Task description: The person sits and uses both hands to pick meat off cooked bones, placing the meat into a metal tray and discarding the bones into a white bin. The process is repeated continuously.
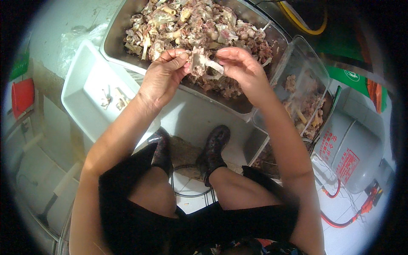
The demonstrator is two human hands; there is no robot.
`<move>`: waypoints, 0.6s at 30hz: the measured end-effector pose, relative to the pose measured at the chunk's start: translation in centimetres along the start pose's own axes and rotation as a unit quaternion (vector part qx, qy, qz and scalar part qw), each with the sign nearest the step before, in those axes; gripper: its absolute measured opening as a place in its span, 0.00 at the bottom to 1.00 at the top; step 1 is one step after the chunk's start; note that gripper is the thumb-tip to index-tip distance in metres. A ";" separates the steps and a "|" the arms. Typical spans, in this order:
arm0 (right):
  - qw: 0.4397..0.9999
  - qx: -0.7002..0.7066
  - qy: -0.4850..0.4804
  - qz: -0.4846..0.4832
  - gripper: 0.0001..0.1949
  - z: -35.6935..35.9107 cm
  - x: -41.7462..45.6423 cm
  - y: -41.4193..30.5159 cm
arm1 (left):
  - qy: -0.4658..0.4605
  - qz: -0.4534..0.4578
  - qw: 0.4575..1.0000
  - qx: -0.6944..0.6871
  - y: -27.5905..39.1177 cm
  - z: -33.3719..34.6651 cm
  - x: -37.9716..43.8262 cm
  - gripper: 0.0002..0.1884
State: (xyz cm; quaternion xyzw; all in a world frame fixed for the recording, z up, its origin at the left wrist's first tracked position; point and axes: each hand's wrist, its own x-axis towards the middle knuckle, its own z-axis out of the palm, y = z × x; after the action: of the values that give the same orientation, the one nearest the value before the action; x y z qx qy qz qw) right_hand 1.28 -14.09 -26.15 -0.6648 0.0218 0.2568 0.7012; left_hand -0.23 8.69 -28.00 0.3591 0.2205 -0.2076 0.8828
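Observation:
My left hand [169, 71] pinches a pale piece of bone [200, 62] with meat scraps on it, likely a vertebra, between thumb and fingers. One smooth prong of the bone points right, its end right by the thumb of my right hand [240, 65]. That hand's fingers are curved and apart from the thumb; whether it touches the prong is hard to tell. Both hands are over a deep metal tub [122, 41] heaped with meaty bones [191, 25]. Left of it, a white plastic bin [78, 86] holds a few bare bone pieces [119, 97].
A clear plastic container [314, 63] with meat scraps [307, 110] stands to the right. Beyond it lies a grey gas cylinder [353, 146] bearing red writing, with a red hose [339, 224] nearby. My boots [213, 146] are below the tub. A red container [23, 95] is far left.

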 end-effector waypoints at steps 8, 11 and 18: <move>0.992 0.116 -0.011 0.054 0.29 2.1 -0.9 -0.8 | 0.010 -0.027 0.999 -0.019 -0.3 2.0 -0.7 0.08; 0.990 0.137 0.023 0.037 0.27 2.6 -0.3 -0.8 | 0.006 -0.027 0.999 -0.042 -0.4 2.6 -1.0 0.05; 0.974 0.210 0.016 0.086 0.18 1.6 -0.1 -0.5 | -0.038 -0.002 0.992 0.118 0.3 3.1 -1.6 0.16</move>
State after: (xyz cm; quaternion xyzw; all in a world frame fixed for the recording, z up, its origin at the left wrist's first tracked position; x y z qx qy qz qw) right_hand 0.85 -12.59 -25.42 -0.5024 0.1436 0.2947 0.8001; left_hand -0.65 6.93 -24.98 0.4521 0.1615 -0.2476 0.8415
